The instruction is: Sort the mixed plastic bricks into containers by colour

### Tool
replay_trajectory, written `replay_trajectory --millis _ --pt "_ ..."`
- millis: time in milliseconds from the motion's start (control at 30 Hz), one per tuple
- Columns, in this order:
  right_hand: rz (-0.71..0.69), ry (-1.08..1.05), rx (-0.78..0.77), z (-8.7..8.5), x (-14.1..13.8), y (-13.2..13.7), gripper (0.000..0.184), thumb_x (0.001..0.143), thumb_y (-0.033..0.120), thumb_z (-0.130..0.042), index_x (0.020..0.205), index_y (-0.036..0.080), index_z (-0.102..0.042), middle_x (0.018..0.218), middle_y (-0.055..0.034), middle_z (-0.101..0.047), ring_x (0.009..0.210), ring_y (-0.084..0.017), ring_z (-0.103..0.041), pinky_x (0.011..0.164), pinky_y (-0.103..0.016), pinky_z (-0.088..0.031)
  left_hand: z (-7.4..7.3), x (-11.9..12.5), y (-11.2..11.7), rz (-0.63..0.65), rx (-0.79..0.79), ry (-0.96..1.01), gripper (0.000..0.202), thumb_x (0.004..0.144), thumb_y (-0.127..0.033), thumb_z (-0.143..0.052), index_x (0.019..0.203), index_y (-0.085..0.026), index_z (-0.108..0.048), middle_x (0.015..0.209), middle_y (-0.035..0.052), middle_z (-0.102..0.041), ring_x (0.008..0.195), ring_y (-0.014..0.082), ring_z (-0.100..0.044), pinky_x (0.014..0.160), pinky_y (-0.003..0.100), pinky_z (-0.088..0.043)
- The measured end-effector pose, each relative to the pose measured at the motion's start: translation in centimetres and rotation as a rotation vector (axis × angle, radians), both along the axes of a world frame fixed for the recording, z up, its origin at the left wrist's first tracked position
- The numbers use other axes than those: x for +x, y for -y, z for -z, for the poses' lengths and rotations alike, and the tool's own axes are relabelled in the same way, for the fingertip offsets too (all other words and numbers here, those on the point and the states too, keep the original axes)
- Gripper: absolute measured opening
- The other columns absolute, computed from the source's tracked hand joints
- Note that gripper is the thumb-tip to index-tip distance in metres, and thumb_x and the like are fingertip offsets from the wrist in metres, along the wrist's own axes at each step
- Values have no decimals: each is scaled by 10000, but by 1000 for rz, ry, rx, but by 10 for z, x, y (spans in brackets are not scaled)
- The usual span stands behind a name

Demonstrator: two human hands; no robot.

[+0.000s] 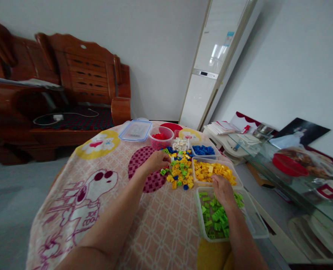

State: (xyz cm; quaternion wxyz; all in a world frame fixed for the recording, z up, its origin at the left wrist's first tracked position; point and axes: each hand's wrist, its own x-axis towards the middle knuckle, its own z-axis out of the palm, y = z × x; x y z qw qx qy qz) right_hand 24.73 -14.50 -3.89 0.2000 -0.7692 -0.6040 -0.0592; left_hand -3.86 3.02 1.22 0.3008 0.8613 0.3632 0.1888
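Observation:
My left hand (157,161) is at the left side of a loose pile of mixed toy bricks (181,168), yellow, green, blue and white. Its fingers are pinched together, and whatever is between them is hidden. My right hand (222,187) hangs over the front edge of a clear box of yellow bricks (201,171), fingers curled closed; I cannot make out anything in them. Beneath my right wrist stands a clear box of green bricks (217,219). Behind the yellow ones is a box of blue bricks (203,150), and white bricks (180,144) fill another container.
A round pink tub (152,144) with red bricks (160,136) stands at the back, beside a blue-edged clear lid (136,131). A patterned cloth covers the round table (160,225). To the right is a glass shelf (304,191) with bags and papers.

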Motion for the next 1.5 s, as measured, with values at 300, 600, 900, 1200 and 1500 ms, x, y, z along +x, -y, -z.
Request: replay_trajectory --millis 300,600,900,1200,1500 --pt "4 -2 27 1 -1 0 353 898 157 -368 938 142 -718 934 -119 -730 880 -210 -649 847 -308 -459 4 -14 -9 68 -57 -31 157 636 -167 -612 713 -149 -748 624 -5 -694 568 115 -596 563 182 -386" --pt "-33 1 62 3 1 0 345 900 162 -367 887 160 -711 889 -102 -728 839 -200 -641 813 -291 -459 12 9 11 182 -135 -166 123 479 -90 -686 565 -177 -679 509 -49 -615 482 101 -498 500 200 -300" --pt "0 1 39 2 0 0 328 901 154 -380 905 152 -708 912 -110 -725 860 -200 -644 832 -286 -451 7 1 5 218 -158 -138 57 611 -223 -679 598 -167 -675 522 -31 -612 508 111 -541 498 200 -310" --pt "-27 -5 34 1 1 -1 333 890 152 -374 886 160 -707 888 -104 -724 856 -207 -643 827 -297 -458 1 16 14 77 -145 100 158 730 -292 -655 737 -141 -701 596 -1 -668 529 115 -604 508 182 -383" --pt "-23 -9 25 -1 -1 0 333 898 150 -366 851 169 -695 851 -98 -712 835 -209 -637 804 -297 -446 36 89 66 67 -255 424 266 719 -135 -616 971 -130 -703 745 11 -718 649 114 -665 605 186 -491"
